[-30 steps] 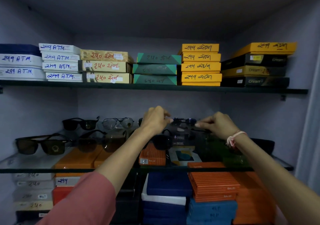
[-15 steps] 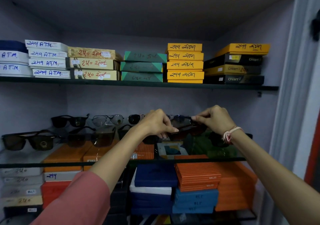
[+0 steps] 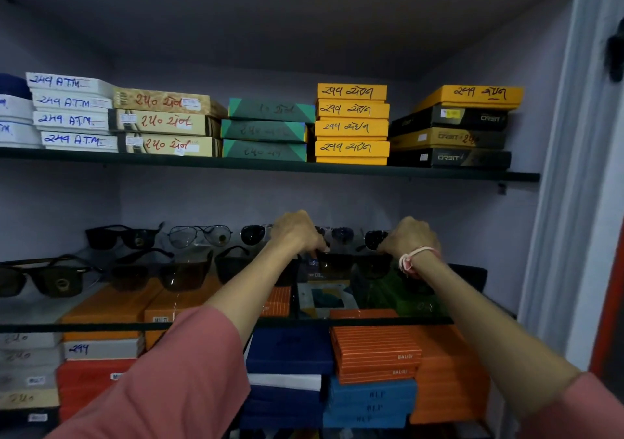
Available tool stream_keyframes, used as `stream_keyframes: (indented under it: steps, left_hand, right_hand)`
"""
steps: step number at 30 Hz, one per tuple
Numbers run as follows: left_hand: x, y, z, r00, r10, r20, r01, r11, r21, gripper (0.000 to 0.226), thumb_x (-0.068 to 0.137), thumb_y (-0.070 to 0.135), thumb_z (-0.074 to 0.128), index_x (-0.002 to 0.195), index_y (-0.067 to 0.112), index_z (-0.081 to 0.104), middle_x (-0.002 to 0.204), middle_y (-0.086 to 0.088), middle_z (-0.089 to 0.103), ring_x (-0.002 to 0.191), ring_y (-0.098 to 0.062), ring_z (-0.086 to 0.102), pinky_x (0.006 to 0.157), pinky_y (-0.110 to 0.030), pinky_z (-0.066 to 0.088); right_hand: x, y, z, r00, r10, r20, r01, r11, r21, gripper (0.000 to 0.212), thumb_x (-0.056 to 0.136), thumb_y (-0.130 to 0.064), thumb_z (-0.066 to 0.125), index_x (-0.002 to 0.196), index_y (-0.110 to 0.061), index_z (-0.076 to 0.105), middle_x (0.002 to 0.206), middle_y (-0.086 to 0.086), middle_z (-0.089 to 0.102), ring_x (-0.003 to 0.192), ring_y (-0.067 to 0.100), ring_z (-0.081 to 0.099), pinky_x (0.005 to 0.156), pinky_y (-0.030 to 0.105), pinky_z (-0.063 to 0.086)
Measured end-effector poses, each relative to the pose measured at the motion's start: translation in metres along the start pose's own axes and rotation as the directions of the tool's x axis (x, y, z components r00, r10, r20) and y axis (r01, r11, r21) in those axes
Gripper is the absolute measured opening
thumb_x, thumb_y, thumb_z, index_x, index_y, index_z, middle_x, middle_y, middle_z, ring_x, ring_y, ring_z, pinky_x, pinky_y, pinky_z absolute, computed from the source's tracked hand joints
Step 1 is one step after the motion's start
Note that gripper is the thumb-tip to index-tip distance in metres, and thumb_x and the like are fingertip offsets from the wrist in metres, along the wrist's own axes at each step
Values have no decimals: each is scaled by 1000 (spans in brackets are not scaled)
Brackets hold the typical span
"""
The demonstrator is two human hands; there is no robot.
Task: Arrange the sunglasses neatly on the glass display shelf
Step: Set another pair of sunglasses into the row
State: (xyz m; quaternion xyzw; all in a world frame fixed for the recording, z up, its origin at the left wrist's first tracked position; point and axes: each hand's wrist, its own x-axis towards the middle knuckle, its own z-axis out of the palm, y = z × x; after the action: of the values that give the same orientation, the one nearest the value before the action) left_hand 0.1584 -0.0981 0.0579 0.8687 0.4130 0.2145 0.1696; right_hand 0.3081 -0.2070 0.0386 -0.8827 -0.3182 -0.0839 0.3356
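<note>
Both hands hold one pair of dark sunglasses [image 3: 354,264] over the middle of the glass display shelf [image 3: 84,326]. My left hand [image 3: 297,232] pinches its left end and my right hand [image 3: 410,237] grips its right end. Behind them, along the back wall, stand black sunglasses [image 3: 123,236], a clear aviator pair [image 3: 199,236] and further dark pairs [image 3: 341,235] partly hidden by my hands. In front, to the left, sit brown-lens sunglasses [image 3: 175,271] and a large dark pair [image 3: 44,278].
An upper shelf [image 3: 270,166] carries stacks of labelled boxes: white, beige, green, yellow [image 3: 351,122] and black. Under the glass are orange [image 3: 374,354], blue and white boxes. A cabinet frame [image 3: 570,202] rises on the right. Another dark pair [image 3: 467,274] sits at the shelf's right end.
The two hands have carried the held sunglasses lower, toward the glass, in front of the back row. The camera has shifted right, so the shelves appear further left.
</note>
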Motion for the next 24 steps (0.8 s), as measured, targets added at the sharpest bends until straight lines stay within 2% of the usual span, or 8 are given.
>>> stream_keyframes:
  steps: [3,5,8,10,14,18,21,24]
  left_hand:
    - [4,1,4,999,-33,22,32,998,63,45,76,38,77,101,3,66,97,-10,68,101,-27,67,72,-31,50]
    - [7,0,9,999,-40,9,40,996,82,43,75,37,79,99,5,65,100,-11,70,96,-26,67,72,-32,51]
    - [7,1,16,999,-38,-6,39,992,120,36,75,36,79,90,9,61,81,-5,61,79,-20,60,65,-29,48]
    - [7,2,19,999,-34,-26,37,989,145,39,75,37,79,95,8,61,88,-6,64,84,-21,63,68,-29,50]
    - [7,1,21,997,-4,-75,17,985,173,46,76,38,78,103,4,64,104,-10,69,97,-25,67,69,-29,49]
    - [4,-4,25,982,53,-182,-26,989,148,43,83,41,70,101,3,65,104,-13,69,95,-29,67,69,-34,50]
    - [-7,-12,18,954,97,-285,-63,990,123,42,88,45,62,101,5,70,100,-15,71,93,-32,67,74,-38,55]
    - [-30,-25,1,903,169,-394,-141,985,99,37,91,42,59,99,9,75,91,-13,73,85,-30,68,66,-34,52]
  right_hand:
    - [2,-1,7,1000,-22,22,24,995,-93,32,74,-28,77,92,-4,67,98,15,71,90,32,68,81,41,57]
    - [4,-1,11,1000,-26,13,28,988,-150,30,77,-30,74,93,-5,65,100,13,70,93,30,66,87,40,53]
    - [7,0,16,999,-50,-21,43,972,-231,21,82,-28,69,84,-10,60,94,10,68,92,27,66,88,37,46]
    - [8,2,21,997,-67,-42,53,962,-269,19,83,-28,68,86,-10,62,89,9,67,92,26,65,88,37,44]
    - [9,4,26,993,-102,-62,79,951,-299,28,83,-34,68,94,-9,65,97,10,69,95,27,63,88,37,42]
    - [10,8,26,989,-124,-87,96,958,-271,42,83,-52,62,94,-12,72,96,11,71,94,27,64,86,37,42]
    - [2,10,19,976,-175,-127,144,965,-220,41,84,-54,57,93,-19,76,91,13,71,89,29,64,80,37,45]
    - [-21,8,2,965,-210,-153,198,976,-91,36,84,-53,58,87,-23,78,81,14,69,74,29,65,68,36,55]
